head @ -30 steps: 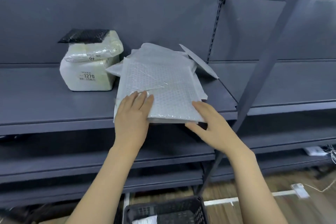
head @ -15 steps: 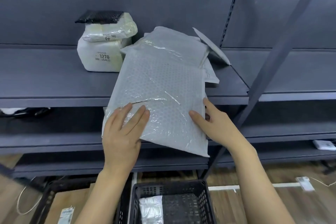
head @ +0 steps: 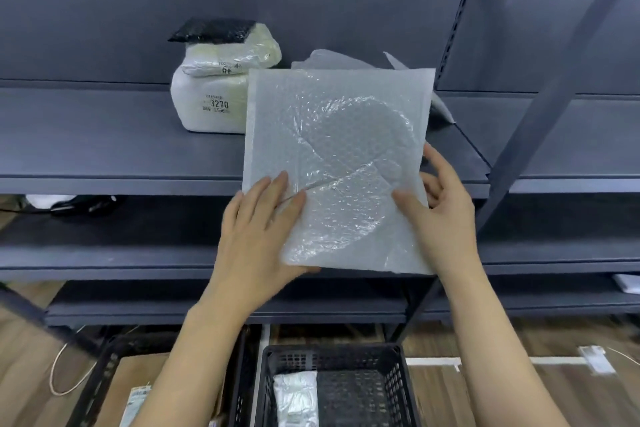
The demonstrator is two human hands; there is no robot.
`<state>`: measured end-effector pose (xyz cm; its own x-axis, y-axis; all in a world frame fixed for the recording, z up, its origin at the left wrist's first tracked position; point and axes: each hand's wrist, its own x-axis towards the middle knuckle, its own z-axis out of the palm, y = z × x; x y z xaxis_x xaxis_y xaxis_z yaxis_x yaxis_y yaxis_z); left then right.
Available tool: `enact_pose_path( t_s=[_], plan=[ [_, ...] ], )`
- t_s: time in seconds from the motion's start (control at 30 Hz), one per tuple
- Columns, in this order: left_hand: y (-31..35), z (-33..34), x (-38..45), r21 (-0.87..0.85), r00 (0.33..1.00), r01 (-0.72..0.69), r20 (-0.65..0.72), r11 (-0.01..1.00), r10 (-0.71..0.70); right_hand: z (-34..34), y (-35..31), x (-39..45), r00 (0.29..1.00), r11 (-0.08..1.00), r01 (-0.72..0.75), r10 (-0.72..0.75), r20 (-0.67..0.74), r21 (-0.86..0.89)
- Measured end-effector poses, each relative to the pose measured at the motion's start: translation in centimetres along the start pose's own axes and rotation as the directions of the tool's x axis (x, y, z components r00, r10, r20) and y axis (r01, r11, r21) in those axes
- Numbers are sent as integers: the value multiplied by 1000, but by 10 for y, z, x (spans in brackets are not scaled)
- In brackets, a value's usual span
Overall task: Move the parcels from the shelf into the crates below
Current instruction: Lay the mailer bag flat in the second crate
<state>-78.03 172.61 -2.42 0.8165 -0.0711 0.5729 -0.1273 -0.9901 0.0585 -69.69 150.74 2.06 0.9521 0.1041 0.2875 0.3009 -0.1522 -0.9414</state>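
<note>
Grey metal shelving (head: 104, 135) filled our view, several tiers deep, above a wooden floor. We held a flat bubble-wrap parcel (head: 337, 163) up in front of the shelf edge, one hand at each lower corner. Our left hand (head: 256, 246) gripped the lower left corner, fingers spread flat over the front and the thumb tucked beneath the bottom edge. Our right hand (head: 440, 215) pinched the lower right edge, thumb on the front, fingers curled behind. The hands were apart, the parcel's width between them. Beyond our left hand, on the shelf, sat a white bundle marked 3270 (head: 211, 104) with a smaller white packet (head: 232, 55) and a black packet (head: 213, 32) stacked on top. More pale mailers (head: 332, 61) lay behind the held parcel. Below our hands stood a black crate (head: 394, 388) holding a white parcel (head: 296, 395).
</note>
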Motion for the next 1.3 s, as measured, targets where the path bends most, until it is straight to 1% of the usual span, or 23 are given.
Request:
enact_pose_path(
  t_s=[0.03,0.07,0.17,0.23,0.33,0.4,0.47,0.53,0.6,0.67,0.7,0.77,0.87,0.93,1.0,1.07,1.17,1.23,1.3],
  plan=[
    [0,-3,1,16,997,3,77,1000,-5,-1,0,-1,1000,1000,11,-11,-6,8],
    [1,-7,2,12,992,8,125,1000,-10,-1,-1,-1,1000,1000,24,-24,-14,7],
    [3,-15,5,-83,985,51,170,995,-36,-3,-5,-3,996,995,82,-84,-30,-52],
    [5,-21,10,-70,992,61,111,996,-53,-4,-9,-4,989,981,144,-145,4,-130],
    [5,-27,19,-60,993,119,10,991,-119,-5,-15,-8,973,944,222,-199,116,-245],
    [3,-33,24,-100,986,162,-25,982,-165,-6,-18,-10,959,925,263,-218,183,-276],
    [0,-38,26,-180,980,177,-54,968,-190,-8,-19,-10,944,916,294,-234,233,-272],
    [0,-42,26,-298,973,205,-36,932,-226,-9,-20,-11,934,914,305,-232,273,-268],
    [0,-45,25,-428,952,279,7,860,-305,-8,-22,-11,923,901,325,-237,303,-286],
    [-3,-47,24,-485,921,356,40,799,-387,-7,-25,-12,916,888,342,-241,322,-308],
    [-5,-48,24,-490,916,367,40,791,-400,-7,-27,-12,915,883,342,-235,329,-321],
    [-6,-52,23,-505,917,356,25,786,-399,-7,-31,-13,915,866,336,-208,346,-370],
    [-2,-58,20,-594,919,332,28,733,-394,-8,-32,-12,914,838,307,-127,386,-451],
    [2,-62,20,-617,938,257,-27,744,-346,-9,-29,-11,911,810,279,-53,410,-516],
    [6,-68,21,-626,951,181,-85,759,-297,-10,-26,-10,906,771,288,-28,422,-568],
    [8,-73,22,-612,961,131,-116,780,-252,-12,-23,-10,913,749,304,-53,404,-589],
    [10,-81,24,-606,965,75,-156,792,-210,-16,-22,-10,932,759,299,-102,348,-578],
    [11,-86,24,-626,959,67,-173,777,-223,-17,-24,-11,927,753,337,-163,337,-565],
    [14,-89,25,-645,943,94,-186,758,-276,-18,-26,-11,920,727,379,-233,314,-572]
  ],
)
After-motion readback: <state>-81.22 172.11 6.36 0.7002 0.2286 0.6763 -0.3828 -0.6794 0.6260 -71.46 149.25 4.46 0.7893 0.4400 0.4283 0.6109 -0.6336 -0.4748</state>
